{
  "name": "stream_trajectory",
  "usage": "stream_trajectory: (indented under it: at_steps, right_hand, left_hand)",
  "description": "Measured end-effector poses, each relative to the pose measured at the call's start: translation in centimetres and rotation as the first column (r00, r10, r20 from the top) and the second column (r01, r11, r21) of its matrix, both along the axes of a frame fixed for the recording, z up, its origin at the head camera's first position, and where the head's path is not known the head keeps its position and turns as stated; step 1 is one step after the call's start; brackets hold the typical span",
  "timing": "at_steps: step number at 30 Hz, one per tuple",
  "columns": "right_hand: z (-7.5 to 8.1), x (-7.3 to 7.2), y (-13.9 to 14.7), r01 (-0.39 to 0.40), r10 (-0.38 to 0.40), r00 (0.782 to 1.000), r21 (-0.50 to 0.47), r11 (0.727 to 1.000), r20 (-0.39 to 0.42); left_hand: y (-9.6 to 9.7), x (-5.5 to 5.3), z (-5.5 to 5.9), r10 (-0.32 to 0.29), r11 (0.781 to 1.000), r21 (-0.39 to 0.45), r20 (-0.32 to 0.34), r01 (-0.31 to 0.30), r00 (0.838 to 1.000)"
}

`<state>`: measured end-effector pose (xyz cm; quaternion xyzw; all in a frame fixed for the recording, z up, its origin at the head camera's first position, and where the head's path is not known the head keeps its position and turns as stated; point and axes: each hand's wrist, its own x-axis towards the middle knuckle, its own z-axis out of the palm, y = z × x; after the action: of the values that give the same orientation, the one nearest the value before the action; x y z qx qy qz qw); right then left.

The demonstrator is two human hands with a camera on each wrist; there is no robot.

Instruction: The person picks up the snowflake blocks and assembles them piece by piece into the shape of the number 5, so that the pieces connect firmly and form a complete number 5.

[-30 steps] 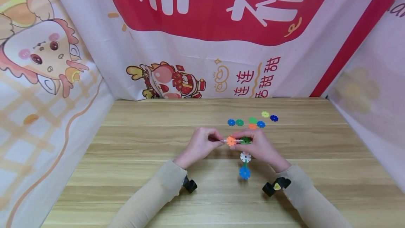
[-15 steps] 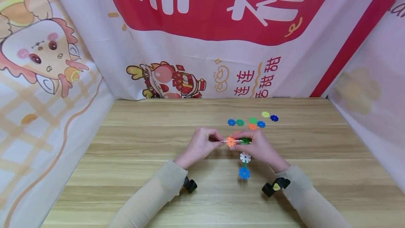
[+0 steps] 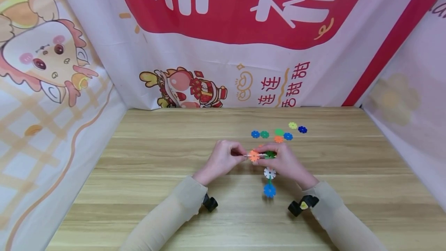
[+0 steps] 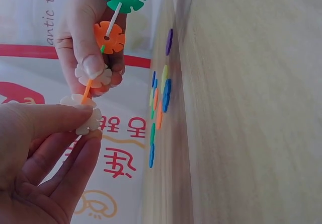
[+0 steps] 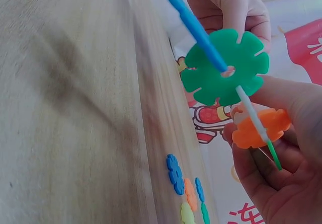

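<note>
Both hands hold one chain of notched plastic snowflake discs above the wooden table. My left hand [image 3: 224, 157] pinches a white disc [image 4: 89, 123] at the chain's left end between thumb and fingers. An orange disc [image 3: 254, 155], face-on in the head view, slots into that white one. My right hand [image 3: 286, 161] grips the middle of the chain, its thumb pressed on another white disc [image 4: 102, 77]. From that hand hang an orange disc [image 5: 275, 123], an edge-on white disc [image 3: 270, 173], a green disc [image 5: 209, 75] and a blue disc [image 3: 269, 191]. Its fingers hide some joints.
Several loose discs lie behind the hands, among them a blue disc [image 3: 255, 134], a green disc [image 3: 265, 134], a yellow disc [image 3: 292, 125] and a dark blue disc [image 3: 302, 129]. Printed cloth [image 3: 195, 55] hangs along the back edge of the table [image 3: 156, 189].
</note>
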<state>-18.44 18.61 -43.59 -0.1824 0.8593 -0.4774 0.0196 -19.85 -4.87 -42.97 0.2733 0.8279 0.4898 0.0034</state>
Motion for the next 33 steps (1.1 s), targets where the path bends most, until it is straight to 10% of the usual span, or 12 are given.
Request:
stream_trajectory:
  at_steps: [16,26,33]
  right_hand:
    - [0.1,-0.1,0.9,0.030,-0.030,0.998,-0.005,1.000,0.063]
    - [0.2,-0.1,1.8,0.065,-0.065,0.997,0.007,0.998,0.048]
    - [0.2,-0.3,2.1,0.078,-0.079,0.995,0.024,0.997,0.060]
  left_hand:
    - [-1.0,-1.5,0.3,-0.081,0.997,0.013,0.155,0.080,0.985]
    - [0.3,-5.1,1.8,-0.097,0.992,-0.064,0.151,0.107,0.984]
    - [2.6,-8.8,0.0,-0.038,0.994,-0.097,0.127,0.051,0.991]
